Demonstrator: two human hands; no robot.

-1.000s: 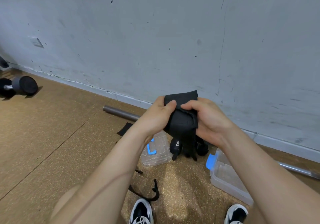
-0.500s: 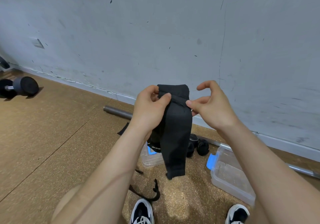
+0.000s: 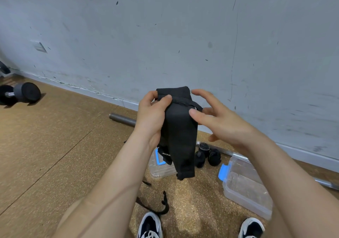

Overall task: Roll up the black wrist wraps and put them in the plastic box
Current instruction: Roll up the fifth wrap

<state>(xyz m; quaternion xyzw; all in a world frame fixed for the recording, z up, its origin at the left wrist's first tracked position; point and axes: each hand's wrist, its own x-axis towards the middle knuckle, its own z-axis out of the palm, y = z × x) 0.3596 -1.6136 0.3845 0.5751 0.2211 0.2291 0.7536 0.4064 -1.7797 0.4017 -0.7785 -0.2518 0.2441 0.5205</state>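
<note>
The right hand (image 3: 220,123) has loosened its pinch, fingers spread, thumb apparently touching the black wrist wrap (image 3: 180,136), which the left hand (image 3: 152,116) pinches at its top, hanging above the floor (image 3: 55,146) left of the plastic box (image 3: 245,182).

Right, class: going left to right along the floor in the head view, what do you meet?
Dumbbell → clear lid → rolled black wraps → plastic box. The held wrist wrap overlaps the lid, so it is left out.

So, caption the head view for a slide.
Left hand grips a hanging black wrist wrap; right hand touches it; plastic box below.
</note>
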